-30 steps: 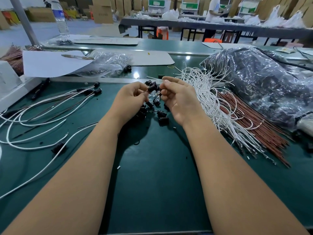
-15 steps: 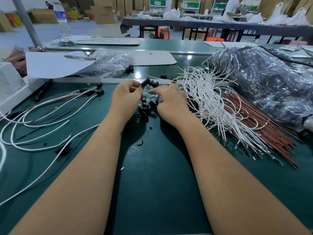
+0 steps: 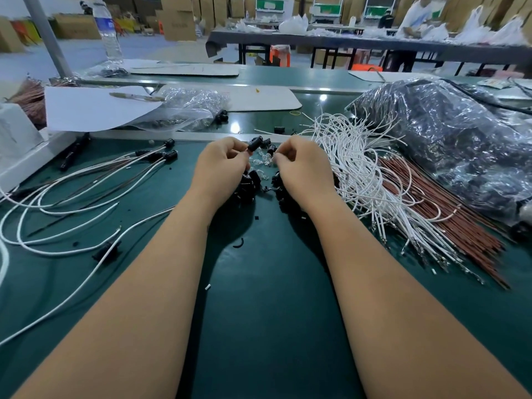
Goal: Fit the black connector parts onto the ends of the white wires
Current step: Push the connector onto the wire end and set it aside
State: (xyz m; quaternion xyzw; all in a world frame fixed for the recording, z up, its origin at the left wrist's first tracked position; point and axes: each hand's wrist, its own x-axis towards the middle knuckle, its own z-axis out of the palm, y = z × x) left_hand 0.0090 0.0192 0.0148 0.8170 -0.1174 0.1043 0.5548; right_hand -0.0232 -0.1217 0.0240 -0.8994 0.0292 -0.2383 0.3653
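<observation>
Since half a second earlier, the right hand [image 3: 305, 171] had lifted off the pile of black connectors [image 3: 250, 185] at the table's [image 3: 259, 298] middle; its curled fingers pinched something too small to tell. The left hand [image 3: 221, 165] still pinched one black connector [image 3: 254, 144]. White wires [image 3: 365, 180] lay toward the right edge.

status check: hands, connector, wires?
Left hand pinches a black connector part. Right hand fingers curled, pinching something small, can't identify. Loose white wires untouched beside the right hand. Nothing blocking.
</observation>
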